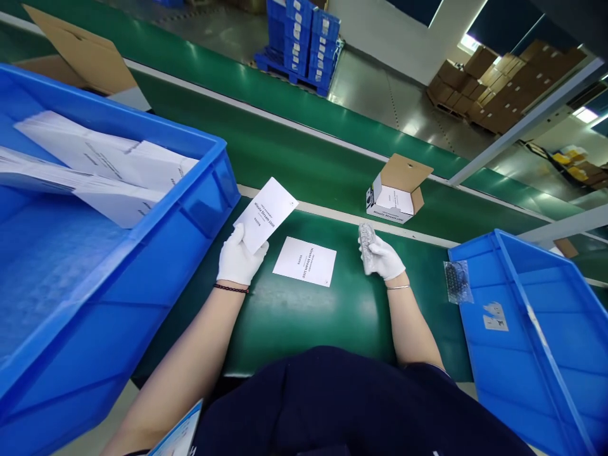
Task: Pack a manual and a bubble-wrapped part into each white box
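My left hand (241,258), in a white glove, is closed on a white printed booklet (266,213) held tilted above the green work surface (308,323). Another white booklet (304,261) with the same kind of print lies flat between my hands. My right hand (384,256), also gloved, grips a small bubble-wrapped packet (366,247); its contents cannot be made out. Beyond that hand stands an open printed carton (392,197), its brown lid raised and a white printed sheet or booklet inside.
A large blue bin (190,183) at left holds stacks of white booklets (104,152). At right stands another blue bin (513,316), with a bubble-wrap piece (458,282) at its side. An open cardboard box (90,54) sits at far left. Blue crates (301,44) stand on the floor behind.
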Tool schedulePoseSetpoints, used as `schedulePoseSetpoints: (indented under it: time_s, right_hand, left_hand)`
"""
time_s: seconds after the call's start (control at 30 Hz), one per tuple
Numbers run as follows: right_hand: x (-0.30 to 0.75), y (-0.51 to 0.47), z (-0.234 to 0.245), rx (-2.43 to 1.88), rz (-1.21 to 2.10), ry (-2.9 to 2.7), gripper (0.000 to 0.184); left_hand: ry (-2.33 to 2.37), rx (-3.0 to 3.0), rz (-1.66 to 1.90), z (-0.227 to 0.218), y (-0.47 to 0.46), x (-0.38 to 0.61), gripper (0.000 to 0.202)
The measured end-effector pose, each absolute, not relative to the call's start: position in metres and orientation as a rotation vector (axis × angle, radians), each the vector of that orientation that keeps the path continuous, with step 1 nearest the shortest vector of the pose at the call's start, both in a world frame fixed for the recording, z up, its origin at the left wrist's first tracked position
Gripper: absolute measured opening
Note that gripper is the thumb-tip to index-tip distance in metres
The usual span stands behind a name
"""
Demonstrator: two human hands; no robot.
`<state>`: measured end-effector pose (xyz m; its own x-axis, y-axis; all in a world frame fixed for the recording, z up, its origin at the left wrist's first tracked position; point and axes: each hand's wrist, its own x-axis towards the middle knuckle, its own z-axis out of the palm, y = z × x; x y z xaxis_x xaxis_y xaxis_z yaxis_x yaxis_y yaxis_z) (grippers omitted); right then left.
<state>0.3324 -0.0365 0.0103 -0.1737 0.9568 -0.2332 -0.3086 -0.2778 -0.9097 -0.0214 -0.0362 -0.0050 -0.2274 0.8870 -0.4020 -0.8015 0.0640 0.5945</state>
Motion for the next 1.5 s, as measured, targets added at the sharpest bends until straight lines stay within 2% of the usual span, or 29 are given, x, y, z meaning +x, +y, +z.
schedulePoseSetpoints:
  time_s: [0.23,0.43,0.57,0.67,1.17,1.5]
  right_hand:
    - [0.314,-0.029,-0.006,-0.894,1.669,-0.511,0.037]
    - [0.308,-0.033,-0.009,-0.965,1.531,-0.62,0.04]
    - [0.305,-0.031,-0.013,-0.932,1.566,-0.627,0.035]
    - [0.303,-0.031,-0.016,-1.001,1.556,-0.667,0.04]
    - [0.302,-0.032,-0.02,-1.036,1.544,-0.806,0.057]
    - [0.302,-0.033,-0.014,-1.056,1.616,-0.78,0.054]
  left_hand:
    - [0.703,0.152,1.491,0.009,-0.04,-0.008,0.032]
    - [0.67,0.233,1.479,0.004,-0.041,-0.005,0.037]
    - [0.697,0.29,1.484,0.0,-0.039,-0.005,0.04]
    - [0.694,0.358,1.494,-0.003,-0.039,-0.004,0.043]
    - [0.615,0.372,1.411,0.0,-0.04,0.0,0.037]
    - [0.699,0.408,1.494,-0.005,-0.041,0.001,0.037]
